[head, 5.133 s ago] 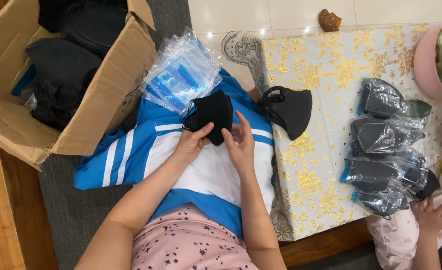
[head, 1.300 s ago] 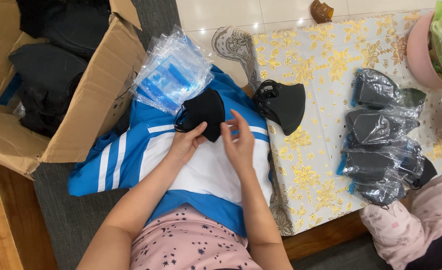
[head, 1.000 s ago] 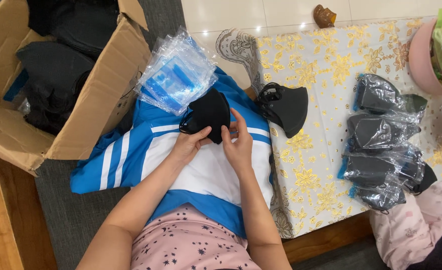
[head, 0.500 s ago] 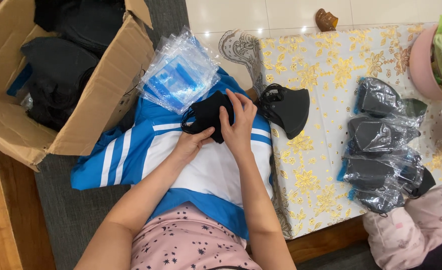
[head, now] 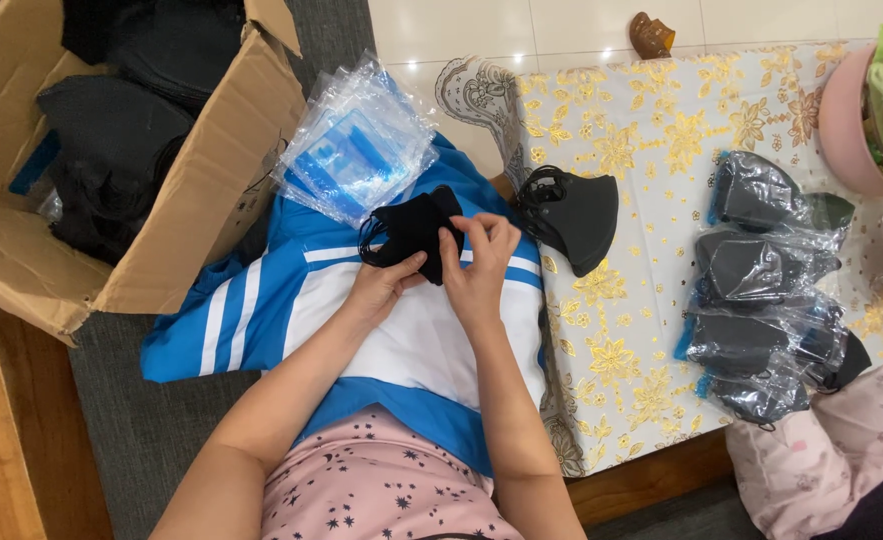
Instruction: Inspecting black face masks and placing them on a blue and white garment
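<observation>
My left hand (head: 381, 287) and my right hand (head: 477, 265) both grip a small stack of black face masks (head: 411, 226) over a blue and white cloth (head: 261, 320) on my lap. The right hand pinches the stack's right edge with thumb and fingers. The left hand supports it from below. A pile of clear plastic bags with blue strips (head: 356, 150) lies just beyond the masks. Another black mask (head: 573, 214) rests on the table's near left edge.
An open cardboard box (head: 201, 215) full of black masks stands at the left. A floral tablecloth (head: 641, 330) covers a low table holding several bagged masks (head: 761, 290). A pink bowl (head: 846, 125) stands at the far right. A person in pink clothing (head: 821, 470) sits at the lower right.
My right hand has drawn back from the top of the mask stack to its right edge. The other person's hand seen by the bagged masks earlier has gone from view.
</observation>
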